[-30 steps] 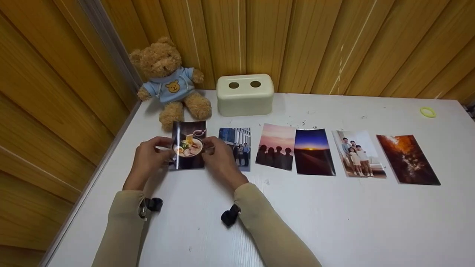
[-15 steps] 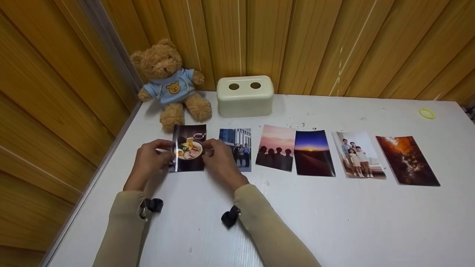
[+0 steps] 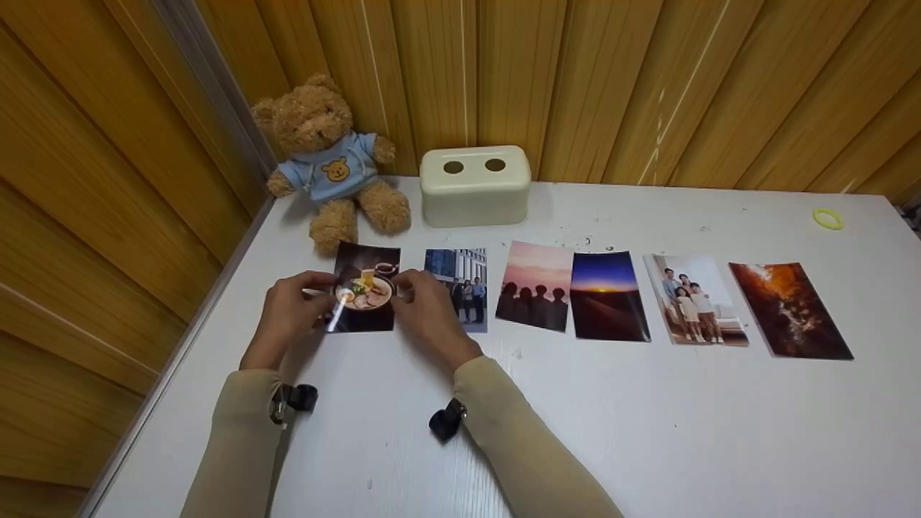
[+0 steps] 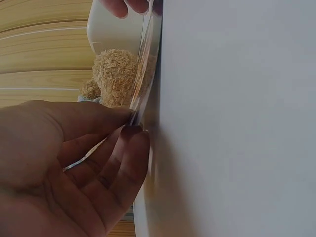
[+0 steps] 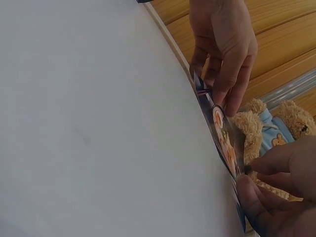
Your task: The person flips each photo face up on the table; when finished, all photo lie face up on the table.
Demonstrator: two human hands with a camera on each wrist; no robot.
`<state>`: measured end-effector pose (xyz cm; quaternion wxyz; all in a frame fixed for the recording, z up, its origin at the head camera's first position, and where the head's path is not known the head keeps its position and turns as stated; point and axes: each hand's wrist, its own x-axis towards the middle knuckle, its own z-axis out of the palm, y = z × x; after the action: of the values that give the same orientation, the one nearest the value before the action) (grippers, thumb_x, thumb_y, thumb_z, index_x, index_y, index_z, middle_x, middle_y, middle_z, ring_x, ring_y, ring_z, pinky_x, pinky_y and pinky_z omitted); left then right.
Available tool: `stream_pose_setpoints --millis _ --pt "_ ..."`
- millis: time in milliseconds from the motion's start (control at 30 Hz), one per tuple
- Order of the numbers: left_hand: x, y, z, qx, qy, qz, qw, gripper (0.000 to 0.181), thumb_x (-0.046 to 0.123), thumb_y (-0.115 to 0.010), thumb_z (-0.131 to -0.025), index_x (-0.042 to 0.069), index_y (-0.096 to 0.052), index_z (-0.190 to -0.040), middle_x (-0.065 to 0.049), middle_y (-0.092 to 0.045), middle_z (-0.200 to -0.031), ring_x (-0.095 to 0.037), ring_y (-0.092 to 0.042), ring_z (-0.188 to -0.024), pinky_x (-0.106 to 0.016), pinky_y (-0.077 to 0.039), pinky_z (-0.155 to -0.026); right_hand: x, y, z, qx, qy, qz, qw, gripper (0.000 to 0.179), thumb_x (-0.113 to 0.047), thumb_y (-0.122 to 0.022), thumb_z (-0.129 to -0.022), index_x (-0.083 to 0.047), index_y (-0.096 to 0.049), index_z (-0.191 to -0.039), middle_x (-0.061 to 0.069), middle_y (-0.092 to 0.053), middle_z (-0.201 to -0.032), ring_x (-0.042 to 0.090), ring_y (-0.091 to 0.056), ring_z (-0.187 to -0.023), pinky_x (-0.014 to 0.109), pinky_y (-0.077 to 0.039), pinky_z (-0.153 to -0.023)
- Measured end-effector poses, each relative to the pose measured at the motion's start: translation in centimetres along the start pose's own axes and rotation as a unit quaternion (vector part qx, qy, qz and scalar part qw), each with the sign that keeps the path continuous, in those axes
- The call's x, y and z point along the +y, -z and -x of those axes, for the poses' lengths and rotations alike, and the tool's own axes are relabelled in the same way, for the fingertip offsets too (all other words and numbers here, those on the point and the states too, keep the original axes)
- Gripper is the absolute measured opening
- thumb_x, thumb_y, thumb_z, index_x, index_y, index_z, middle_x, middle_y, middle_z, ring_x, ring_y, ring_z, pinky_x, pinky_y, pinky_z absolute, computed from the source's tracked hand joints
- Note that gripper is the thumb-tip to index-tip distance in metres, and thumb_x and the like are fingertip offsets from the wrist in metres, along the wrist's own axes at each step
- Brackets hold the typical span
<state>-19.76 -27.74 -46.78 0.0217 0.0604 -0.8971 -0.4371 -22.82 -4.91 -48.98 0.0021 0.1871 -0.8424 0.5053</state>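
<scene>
A glossy photo of a noodle bowl (image 3: 363, 309) is held between both hands, just in front of the teddy bear (image 3: 316, 155). My left hand (image 3: 288, 313) pinches its left edge between thumb and fingers. On the opposite edge, the right hand (image 3: 432, 309) grips with thumb and forefinger. In the right wrist view the noodle photo (image 5: 224, 136) bows slightly and stands close over the white table (image 5: 98, 123). A second layer (image 4: 153, 74) shows along its edge in the left wrist view. The right hand overlaps a photo of people before office buildings (image 3: 471, 284) in the head view.
Rightward in a row lie photos of silhouettes (image 3: 536, 280), a sunset (image 3: 611, 295), a family (image 3: 694, 298) and an autumn scene (image 3: 791, 309). Behind them stand a cream box with two holes (image 3: 475, 194) and a wooden-slat wall (image 3: 575, 86). A yellow ring (image 3: 827, 219) lies far right.
The noodle photo's top edge has dropped slightly toward me, and the glare on it has slid to its lower left. Both hands keep their hold, almost in place.
</scene>
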Motion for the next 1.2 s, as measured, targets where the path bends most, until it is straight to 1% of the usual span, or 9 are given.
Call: stream_pose_setpoints --millis 133,267,433,633,800,900,1033,1200 --pt "-0.04 -0.07 -0.09 -0.001 0.005 0.001 1.0000 0.036 0.002 -0.067 -0.100 -0.001 -0.069 -0.135 -0.022 -0.070 -0.124 -0.027 -0.073 -0.095 -0.030 -0.058 -0.062 -0.05 -0.02 0.00 -0.001 -0.004 0.000 1.0000 0.023 0.004 -0.070 -0.095 0.003 -0.073 -0.118 0.013 -0.068 -0.111 0.026 -0.066 -0.101 0.034 -0.055 -0.087" --pt "-0.03 -0.13 -0.16 -0.005 0.008 0.006 0.9999 0.036 0.001 -0.065 -0.099 -0.002 -0.069 -0.134 -0.023 -0.069 -0.125 -0.030 -0.073 -0.098 -0.030 -0.058 -0.063 -0.12 -0.02 -0.01 -0.005 -0.008 -0.002 1.0000 0.024 0.005 -0.070 -0.095 0.003 -0.073 -0.119 0.013 -0.068 -0.111 0.026 -0.066 -0.101 0.035 -0.055 -0.088" --pt "-0.04 -0.15 -0.22 -0.005 0.007 -0.004 1.0000 0.036 0.000 -0.065 -0.098 -0.002 -0.070 -0.133 -0.023 -0.069 -0.128 -0.033 -0.072 -0.104 -0.028 -0.057 -0.065 -0.22 0.03 -0.03 -0.011 -0.017 -0.011 0.9997 0.025 0.003 -0.070 -0.095 0.002 -0.073 -0.120 0.011 -0.068 -0.111 0.025 -0.065 -0.102 0.034 -0.055 -0.089" --pt "-0.07 -0.10 -0.22 -0.001 0.003 -0.012 0.9999 0.035 -0.002 -0.066 -0.097 -0.002 -0.070 -0.132 -0.023 -0.069 -0.129 -0.033 -0.072 -0.103 -0.026 -0.055 -0.063 -0.23 -0.01 -0.02 -0.013 -0.016 -0.015 0.9997 0.025 0.004 -0.071 -0.094 0.001 -0.073 -0.119 0.009 -0.067 -0.108 0.022 -0.064 -0.099 0.032 -0.055 -0.087" --pt "0.00 0.02 0.01 -0.002 0.001 -0.020 0.9998 0.035 0.001 -0.068 -0.098 -0.003 -0.069 -0.133 -0.024 -0.068 -0.131 -0.034 -0.071 -0.106 -0.028 -0.055 -0.068 -0.43 -0.07 0.04 -0.020 -0.017 -0.014 0.9996 0.023 0.002 -0.070 -0.096 0.000 -0.074 -0.119 0.007 -0.067 -0.107 0.020 -0.063 -0.098 0.032 -0.054 -0.086" --pt "0.12 0.09 0.19 -0.006 0.008 -0.017 0.9998 0.036 0.004 -0.069 -0.099 -0.003 -0.068 -0.134 -0.023 -0.067 -0.132 -0.034 -0.071 -0.107 -0.029 -0.055 -0.071 -0.59 -0.11 0.13 -0.023 -0.012 -0.011 0.9996 0.023 0.001 -0.070 -0.096 0.001 -0.074 -0.119 0.009 -0.068 -0.109 0.021 -0.063 -0.099 0.033 -0.054 -0.087" --pt "0.24 0.04 0.24 -0.008 0.015 -0.012 0.9998 0.037 0.005 -0.070 -0.099 -0.003 -0.068 -0.135 -0.023 -0.067 -0.132 -0.032 -0.071 -0.106 -0.029 -0.055 -0.070 -0.69 -0.16 0.17 -0.022 -0.010 -0.016 0.9996 0.023 0.001 -0.071 -0.097 0.001 -0.074 -0.119 0.009 -0.069 -0.110 0.021 -0.065 -0.100 0.031 -0.055 -0.087" --pt "0.32 -0.11 0.22 -0.018 0.016 -0.019 0.9995 0.037 0.004 -0.070 -0.098 -0.002 -0.069 -0.134 -0.023 -0.067 -0.132 -0.033 -0.071 -0.106 -0.029 -0.055 -0.069 -0.71 -0.20 0.24 -0.023 -0.008 -0.020 0.9995 0.021 -0.001 -0.071 -0.099 0.002 -0.073 -0.119 0.010 -0.069 -0.110 0.021 -0.066 -0.100 0.031 -0.056 -0.086"
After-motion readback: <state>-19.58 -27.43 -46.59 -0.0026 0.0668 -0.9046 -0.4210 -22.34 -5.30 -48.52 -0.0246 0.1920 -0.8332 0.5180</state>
